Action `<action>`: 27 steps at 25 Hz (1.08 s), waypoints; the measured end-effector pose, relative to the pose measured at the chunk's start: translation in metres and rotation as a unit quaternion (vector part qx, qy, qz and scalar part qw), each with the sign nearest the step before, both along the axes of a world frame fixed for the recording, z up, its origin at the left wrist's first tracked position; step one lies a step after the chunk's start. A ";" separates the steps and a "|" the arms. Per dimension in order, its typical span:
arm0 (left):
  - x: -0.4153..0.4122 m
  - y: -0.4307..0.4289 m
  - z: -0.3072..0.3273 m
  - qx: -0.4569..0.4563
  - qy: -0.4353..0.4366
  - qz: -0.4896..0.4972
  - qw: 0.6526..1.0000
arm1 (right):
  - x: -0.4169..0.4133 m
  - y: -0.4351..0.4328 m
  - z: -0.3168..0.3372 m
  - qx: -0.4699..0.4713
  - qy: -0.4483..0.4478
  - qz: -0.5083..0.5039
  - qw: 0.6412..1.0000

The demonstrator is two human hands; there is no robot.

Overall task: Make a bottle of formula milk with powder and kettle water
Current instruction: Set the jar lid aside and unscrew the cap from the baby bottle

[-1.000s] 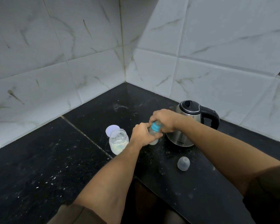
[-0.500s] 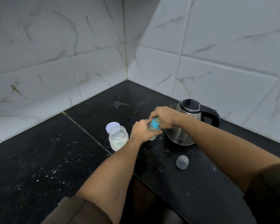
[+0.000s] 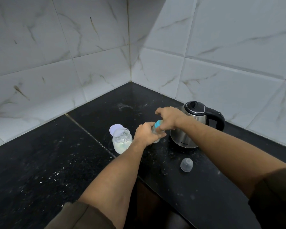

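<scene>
A small clear baby bottle (image 3: 156, 140) with a blue collar (image 3: 157, 124) stands on the black counter, mostly hidden by my hands. My left hand (image 3: 145, 134) grips its body. My right hand (image 3: 169, 118) is over its top, fingers curled round the blue collar. Just left stands an open glass jar (image 3: 122, 140) holding pale powder, with its white lid (image 3: 116, 129) lying behind it. A steel kettle (image 3: 192, 124) with a black lid and handle stands just right of the bottle.
A clear dome-shaped bottle cap (image 3: 186, 164) lies on the counter (image 3: 40, 162) in front of the kettle. White marbled tile walls meet in a corner behind. The counter's front edge cuts in between my forearms. White specks dot the counter.
Both hands have stayed on the bottle; my right hand has shifted slightly on the blue collar. The view has tilted a little.
</scene>
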State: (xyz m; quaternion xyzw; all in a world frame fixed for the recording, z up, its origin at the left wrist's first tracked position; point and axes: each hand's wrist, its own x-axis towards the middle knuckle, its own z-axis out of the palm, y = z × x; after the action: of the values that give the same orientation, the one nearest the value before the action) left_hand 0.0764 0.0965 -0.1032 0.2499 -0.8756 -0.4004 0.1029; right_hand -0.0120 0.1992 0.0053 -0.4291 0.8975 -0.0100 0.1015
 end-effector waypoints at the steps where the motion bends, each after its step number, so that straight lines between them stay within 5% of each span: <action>1: 0.000 0.001 0.000 0.001 0.007 -0.001 1.000 | 0.001 -0.001 0.001 -0.010 -0.001 -0.033 0.999; 8: 0.004 0.001 -0.004 0.002 -0.019 0.001 1.000 | 0.001 0.005 0.002 -0.019 -0.012 0.049 0.999; 12: 0.008 0.001 -0.007 0.015 -0.032 0.053 0.998 | -0.002 0.019 0.000 -0.074 -0.027 0.010 0.997; 22: 0.011 0.018 -0.026 0.028 -0.013 0.074 0.997 | 0.006 0.069 -0.074 0.180 -0.017 0.035 0.983; 27: 0.010 0.024 -0.033 0.063 0.003 0.055 0.996 | 0.001 0.088 -0.086 0.226 -0.044 0.030 0.973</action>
State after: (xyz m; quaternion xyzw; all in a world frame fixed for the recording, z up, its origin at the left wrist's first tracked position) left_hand 0.0865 0.1206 -0.1364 0.3022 -0.8331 -0.4497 0.1116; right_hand -0.0108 0.2875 -0.0809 -0.4206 0.8579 0.1777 0.2355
